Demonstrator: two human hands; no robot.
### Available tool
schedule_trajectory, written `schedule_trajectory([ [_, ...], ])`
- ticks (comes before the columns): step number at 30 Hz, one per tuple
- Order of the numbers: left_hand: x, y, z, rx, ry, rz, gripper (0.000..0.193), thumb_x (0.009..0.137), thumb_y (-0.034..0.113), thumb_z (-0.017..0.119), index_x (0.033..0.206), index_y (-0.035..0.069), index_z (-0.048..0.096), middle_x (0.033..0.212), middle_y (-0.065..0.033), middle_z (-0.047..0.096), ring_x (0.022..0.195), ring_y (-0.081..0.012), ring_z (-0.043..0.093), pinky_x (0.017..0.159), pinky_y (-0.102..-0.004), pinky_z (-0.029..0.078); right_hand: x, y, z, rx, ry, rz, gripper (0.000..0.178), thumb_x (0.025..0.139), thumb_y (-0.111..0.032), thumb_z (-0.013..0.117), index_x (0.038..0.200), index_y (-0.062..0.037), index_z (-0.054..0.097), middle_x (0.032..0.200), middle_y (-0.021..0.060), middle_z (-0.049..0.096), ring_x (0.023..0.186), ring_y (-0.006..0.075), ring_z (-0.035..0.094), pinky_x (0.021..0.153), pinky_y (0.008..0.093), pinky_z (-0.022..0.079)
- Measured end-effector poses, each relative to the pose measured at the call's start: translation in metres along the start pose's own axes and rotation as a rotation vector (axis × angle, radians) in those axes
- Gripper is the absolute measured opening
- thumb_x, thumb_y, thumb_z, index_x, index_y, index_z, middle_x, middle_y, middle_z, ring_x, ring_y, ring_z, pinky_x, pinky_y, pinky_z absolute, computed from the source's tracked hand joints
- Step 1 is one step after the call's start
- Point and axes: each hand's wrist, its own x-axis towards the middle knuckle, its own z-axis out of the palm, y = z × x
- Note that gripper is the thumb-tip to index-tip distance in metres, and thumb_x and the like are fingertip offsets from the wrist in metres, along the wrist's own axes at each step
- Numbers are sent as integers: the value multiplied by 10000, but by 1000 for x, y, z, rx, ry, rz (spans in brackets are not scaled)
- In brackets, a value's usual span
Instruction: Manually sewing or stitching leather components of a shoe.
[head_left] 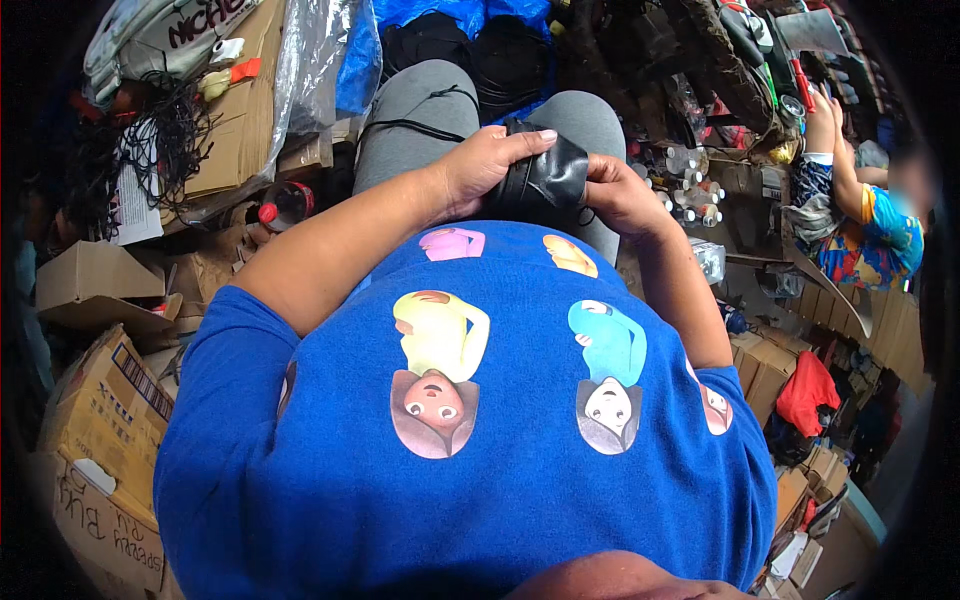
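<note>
Over my lap, both hands hold a black, glossy, leather-like piece (558,172); its exact kind I cannot make out. My left hand (482,165) is closed around its left side, the thumb lying across the top. At the right edge, my right hand (626,196) pinches it with bent fingers. Part of the piece is hidden behind the hands and my blue shirt (520,360). A thin black cord (412,128) lies across my left thigh, in grey trousers. Past my knees, two round black things (512,65) rest on blue plastic sheeting (357,80).
Cardboard boxes (100,285) and a bottle with a red cap (288,205) stand at left, near a tangle of black cords (178,140). Several clear bottles (690,185) lie to the right of my knee. Farther right, another person (870,215) sits in bright clothes.
</note>
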Motion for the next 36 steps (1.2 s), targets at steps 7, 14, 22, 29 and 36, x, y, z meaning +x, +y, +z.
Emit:
schedule_trajectory([
  [7,-2,1,2,6,-4,-6,272,938,267,588,1018,9,624,885,-104,686,740,-161,692,688,-296,588,-5,-4,1,68,-79,2,190,866,-106,646,1042,-55,696,954,-18,681,829,64,602,788,224,472],
  [14,-3,4,1,-99,31,27,310,918,284,615,932,-25,640,825,-121,685,685,-175,689,642,-300,582,-9,-6,3,84,-30,-16,236,877,-121,648,1098,-42,667,994,9,677,884,110,620,839,253,482],
  [22,-3,4,0,-10,20,-6,289,935,301,589,1022,27,614,870,-95,686,720,-158,689,672,-292,586,-4,-1,0,95,0,25,334,862,-161,687,1152,-9,624,1050,30,676,942,100,621,851,255,481],
  [29,-1,2,-1,10,41,6,280,932,299,589,1014,33,622,859,-84,685,711,-148,684,671,-276,573,0,0,2,159,-12,-29,244,855,-126,680,1076,-25,668,945,23,690,813,92,636,754,242,508],
  [36,1,0,3,105,82,80,261,927,286,586,991,38,638,858,-78,685,723,-129,674,671,-266,556,8,0,1,248,-101,60,217,818,-89,691,1027,-29,677,923,45,695,805,122,654,779,277,517],
])
